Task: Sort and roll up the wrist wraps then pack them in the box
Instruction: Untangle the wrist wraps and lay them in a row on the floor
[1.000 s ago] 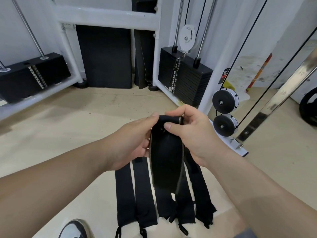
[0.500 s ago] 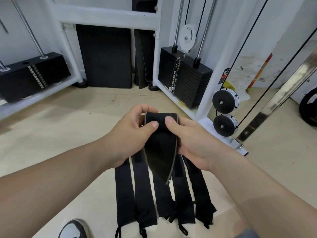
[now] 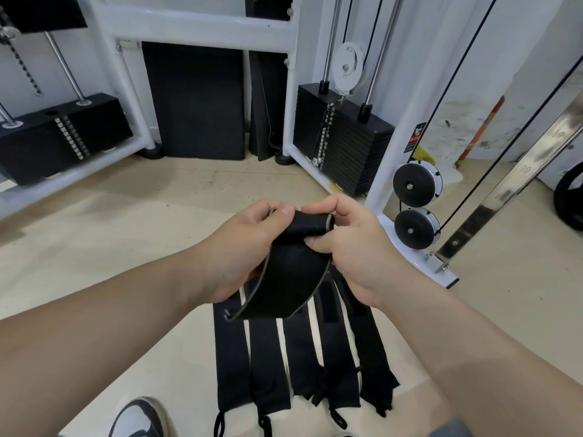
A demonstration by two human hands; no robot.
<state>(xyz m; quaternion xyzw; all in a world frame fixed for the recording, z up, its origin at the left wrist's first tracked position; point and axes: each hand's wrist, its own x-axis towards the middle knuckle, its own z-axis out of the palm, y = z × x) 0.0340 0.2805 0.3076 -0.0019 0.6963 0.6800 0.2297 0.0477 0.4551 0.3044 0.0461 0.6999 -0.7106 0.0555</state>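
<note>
A black wrist wrap [image 3: 290, 279] is held up in front of me by both hands. Its top end is rolled into a small coil [image 3: 310, 223], and its loose tail hangs down toward the floor. My left hand [image 3: 243, 247] grips the left side of the coil with the thumb on top. My right hand [image 3: 350, 244] pinches the coil's right end. Below, several flat black wrist wraps [image 3: 268, 364] lie side by side on the beige floor, thumb loops toward me. No box is in view.
A white cable machine frame [image 3: 202, 26] with black weight stacks [image 3: 340, 152] and pulleys [image 3: 413, 184] stands ahead and right. A black mat [image 3: 195, 102] leans against the wall. My shoe [image 3: 138, 417] is at the bottom left. A weight plate [image 3: 571, 200] sits at the right edge.
The coil at the top of the held wrap has grown as both hands turned it. The hanging tail has shortened and swung left.
</note>
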